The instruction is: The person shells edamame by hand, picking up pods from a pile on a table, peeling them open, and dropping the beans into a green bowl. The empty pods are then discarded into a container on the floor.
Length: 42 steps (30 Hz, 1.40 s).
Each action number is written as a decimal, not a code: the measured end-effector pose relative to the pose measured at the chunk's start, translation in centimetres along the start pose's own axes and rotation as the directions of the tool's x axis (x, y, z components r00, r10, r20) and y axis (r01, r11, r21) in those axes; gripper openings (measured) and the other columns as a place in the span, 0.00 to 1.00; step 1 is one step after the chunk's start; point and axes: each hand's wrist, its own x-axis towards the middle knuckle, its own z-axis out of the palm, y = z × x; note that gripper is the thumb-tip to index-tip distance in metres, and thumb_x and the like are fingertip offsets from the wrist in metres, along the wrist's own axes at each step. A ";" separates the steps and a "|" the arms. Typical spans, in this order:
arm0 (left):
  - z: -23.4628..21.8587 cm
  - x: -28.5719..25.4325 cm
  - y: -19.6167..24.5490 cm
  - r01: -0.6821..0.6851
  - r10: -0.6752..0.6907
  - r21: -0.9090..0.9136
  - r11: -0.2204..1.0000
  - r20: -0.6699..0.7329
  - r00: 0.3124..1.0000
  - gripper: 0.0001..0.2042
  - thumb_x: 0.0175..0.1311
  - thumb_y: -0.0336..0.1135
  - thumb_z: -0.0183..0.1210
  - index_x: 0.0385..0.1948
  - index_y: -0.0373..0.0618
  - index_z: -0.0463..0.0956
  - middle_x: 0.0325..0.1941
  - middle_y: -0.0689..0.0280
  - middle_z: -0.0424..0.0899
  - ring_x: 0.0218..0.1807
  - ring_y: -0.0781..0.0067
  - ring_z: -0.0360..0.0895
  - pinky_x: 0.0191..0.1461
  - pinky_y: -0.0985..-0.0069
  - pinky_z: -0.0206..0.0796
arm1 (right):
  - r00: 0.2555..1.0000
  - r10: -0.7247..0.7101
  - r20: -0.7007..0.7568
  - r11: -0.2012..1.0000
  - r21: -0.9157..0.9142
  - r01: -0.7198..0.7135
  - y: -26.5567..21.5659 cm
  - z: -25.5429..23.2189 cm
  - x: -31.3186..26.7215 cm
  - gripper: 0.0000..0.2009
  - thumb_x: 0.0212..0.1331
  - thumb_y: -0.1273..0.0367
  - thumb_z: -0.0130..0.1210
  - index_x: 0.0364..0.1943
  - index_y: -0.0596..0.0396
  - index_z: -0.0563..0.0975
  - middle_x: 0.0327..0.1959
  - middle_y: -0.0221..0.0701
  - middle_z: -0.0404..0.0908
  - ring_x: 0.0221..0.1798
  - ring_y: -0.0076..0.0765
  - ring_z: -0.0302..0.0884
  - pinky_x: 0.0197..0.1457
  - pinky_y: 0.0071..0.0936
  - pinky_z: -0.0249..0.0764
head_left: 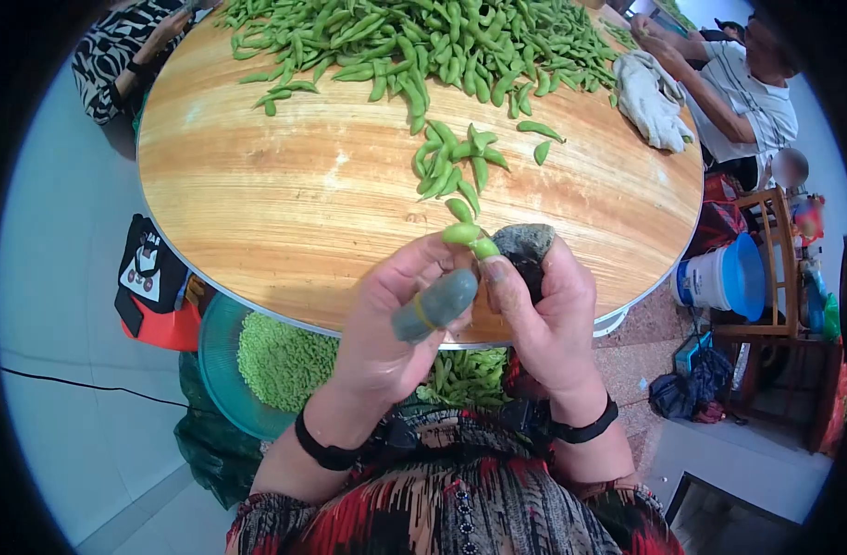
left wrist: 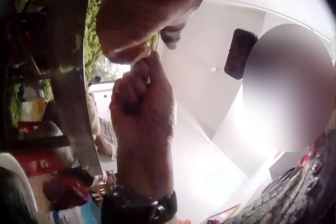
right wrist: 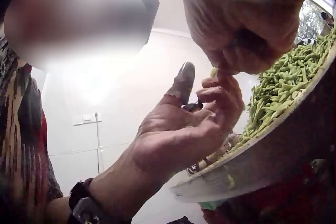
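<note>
A green bean pod (head_left: 460, 233) is held between both hands above the table's near edge. My left hand (head_left: 372, 324) grips it with curled fingers; a grey-green cover with a yellow band sits on its raised thumb. My right hand (head_left: 562, 324) pinches the pod's near end under its thumb, with dark, worn covering on its fingers. The right wrist view shows the left hand (right wrist: 178, 134) palm up, its fingertips meeting the right hand (right wrist: 247, 19) at the pod (right wrist: 213, 71). In the left wrist view the two hands also meet, the pod (left wrist: 153, 40) partly hidden.
A large pod heap (head_left: 442, 42) covers the far part of the round table (head_left: 257, 194); a small pod group (head_left: 446, 162) lies nearer. Below the edge are a green basket (head_left: 215, 370) of shelled beans and more pods (head_left: 469, 377). A cloth (head_left: 650, 102) lies far right; people sit both sides.
</note>
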 end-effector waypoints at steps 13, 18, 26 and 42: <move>2.7 -1.6 -2.5 -0.273 0.361 0.432 0.859 -0.136 0.922 0.09 0.59 0.30 0.53 0.40 0.39 0.73 0.38 0.66 0.77 0.32 0.85 0.71 0.30 0.90 0.57 | 0.798 0.217 0.562 0.761 0.415 -0.499 -0.6 -3.1 -1.9 0.09 0.67 0.67 0.38 0.35 0.56 0.69 0.19 0.20 0.67 0.17 0.12 0.57 0.19 0.12 0.54; 2.8 -2.0 -2.1 -0.215 0.222 0.282 0.935 0.007 0.975 0.08 0.55 0.22 0.55 0.37 0.38 0.74 0.34 0.69 0.75 0.32 0.83 0.74 0.36 0.87 0.66 | 0.688 0.232 0.687 0.392 0.582 -0.713 -0.1 -3.2 -2.2 0.09 0.67 0.65 0.40 0.39 0.55 0.69 0.19 0.22 0.66 0.13 0.11 0.51 0.14 0.10 0.48; 3.5 -1.2 -2.9 -0.215 0.249 0.399 0.891 -0.034 0.968 0.09 0.57 0.24 0.55 0.40 0.38 0.71 0.33 0.68 0.74 0.32 0.85 0.70 0.33 0.88 0.62 | 0.792 0.270 0.547 0.628 0.524 -0.575 1.2 -3.3 -2.1 0.07 0.64 0.68 0.44 0.35 0.56 0.71 0.18 0.24 0.69 0.14 0.14 0.58 0.16 0.12 0.53; 0.9 -1.0 -2.4 -0.136 0.455 0.804 0.579 -0.180 0.872 0.16 0.57 0.19 0.43 0.47 0.37 0.69 0.34 0.68 0.73 0.35 0.84 0.68 0.37 0.88 0.59 | 0.905 -0.174 0.389 0.778 -0.509 0.368 1.5 -1.1 6.6 0.09 0.54 0.68 0.51 0.33 0.62 0.72 0.22 0.51 0.74 0.28 0.56 0.74 0.32 0.43 0.71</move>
